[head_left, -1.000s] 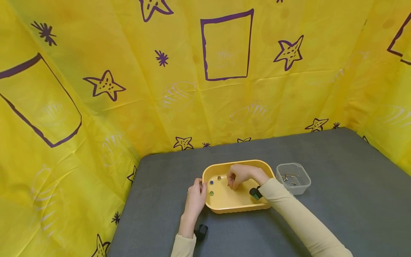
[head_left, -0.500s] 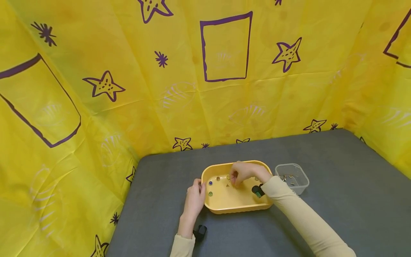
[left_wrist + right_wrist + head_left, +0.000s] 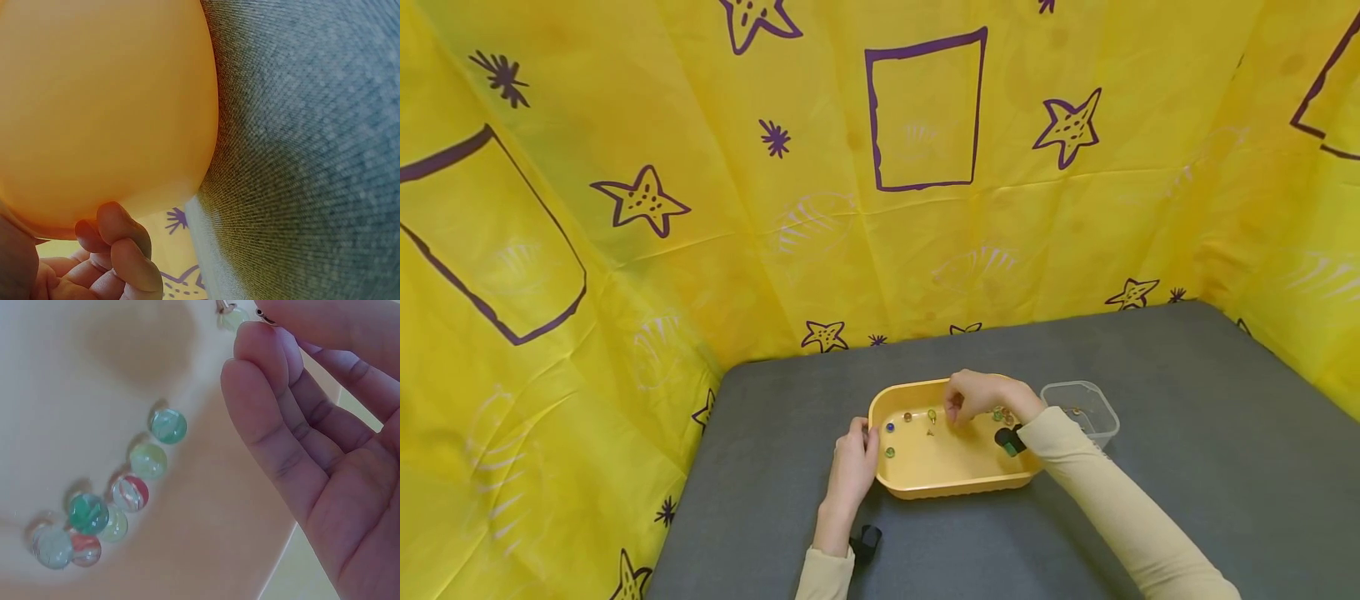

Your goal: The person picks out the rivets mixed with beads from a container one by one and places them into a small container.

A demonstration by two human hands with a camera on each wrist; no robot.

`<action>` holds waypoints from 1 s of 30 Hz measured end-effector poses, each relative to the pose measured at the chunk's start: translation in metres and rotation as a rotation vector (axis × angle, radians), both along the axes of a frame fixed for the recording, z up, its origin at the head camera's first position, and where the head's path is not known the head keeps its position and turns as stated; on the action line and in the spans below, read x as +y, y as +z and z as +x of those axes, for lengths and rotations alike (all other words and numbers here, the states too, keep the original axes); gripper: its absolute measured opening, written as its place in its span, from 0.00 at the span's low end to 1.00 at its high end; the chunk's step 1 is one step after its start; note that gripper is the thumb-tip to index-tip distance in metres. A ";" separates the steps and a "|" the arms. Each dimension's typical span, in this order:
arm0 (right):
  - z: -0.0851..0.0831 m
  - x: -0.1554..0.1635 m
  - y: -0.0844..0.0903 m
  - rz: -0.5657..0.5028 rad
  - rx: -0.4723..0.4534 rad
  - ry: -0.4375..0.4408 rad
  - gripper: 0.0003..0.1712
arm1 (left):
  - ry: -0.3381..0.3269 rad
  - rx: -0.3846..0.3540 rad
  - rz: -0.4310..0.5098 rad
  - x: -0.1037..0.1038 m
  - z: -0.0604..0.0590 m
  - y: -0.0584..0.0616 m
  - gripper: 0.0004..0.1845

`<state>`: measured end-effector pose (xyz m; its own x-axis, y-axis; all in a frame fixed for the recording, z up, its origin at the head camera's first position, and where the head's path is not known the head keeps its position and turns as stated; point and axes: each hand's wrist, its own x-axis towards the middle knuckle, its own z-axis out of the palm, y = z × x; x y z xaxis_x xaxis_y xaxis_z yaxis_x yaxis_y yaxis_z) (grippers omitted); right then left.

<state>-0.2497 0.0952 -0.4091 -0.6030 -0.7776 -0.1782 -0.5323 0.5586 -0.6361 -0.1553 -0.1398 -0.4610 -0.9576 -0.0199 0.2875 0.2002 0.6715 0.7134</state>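
Note:
My left hand [image 3: 852, 458] grips the left rim of a yellow plastic tray [image 3: 940, 467], its fingers [image 3: 122, 223] curled against the outer wall. Over the back part of the tray, my right hand [image 3: 973, 393] pinches a small metal piece [image 3: 265, 317] between thumb and fingertips; most of the piece is hidden. Just past those fingertips lies a yellow-green marble [image 3: 233, 319] with a thin metal bit against it. Another tiny metal bit [image 3: 930, 433] rests on the tray floor. Several glass marbles, including a green one [image 3: 169, 425], line the tray's edge in the right wrist view.
A clear plastic box [image 3: 1105, 436] stands right of the tray, partly behind the right sleeve, with small metal pieces inside. Grey cloth covers the table [image 3: 760, 500]. Yellow patterned fabric [image 3: 820, 275] hangs behind and at both sides.
My right hand has shifted slightly right and up, away from the metal bit on the tray floor, uncovering it and the yellow-green marble. The left hand keeps its grip on the rim.

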 end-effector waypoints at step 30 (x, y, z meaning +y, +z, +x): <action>0.000 0.034 0.016 0.000 -0.008 -0.068 0.03 | 0.001 -0.038 0.008 0.001 0.000 0.002 0.09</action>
<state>-0.2497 0.1297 -0.3932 -0.6527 -0.7351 -0.1831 -0.4883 0.5930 -0.6403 -0.1557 -0.1389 -0.4594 -0.9679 -0.0229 0.2503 0.1719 0.6661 0.7257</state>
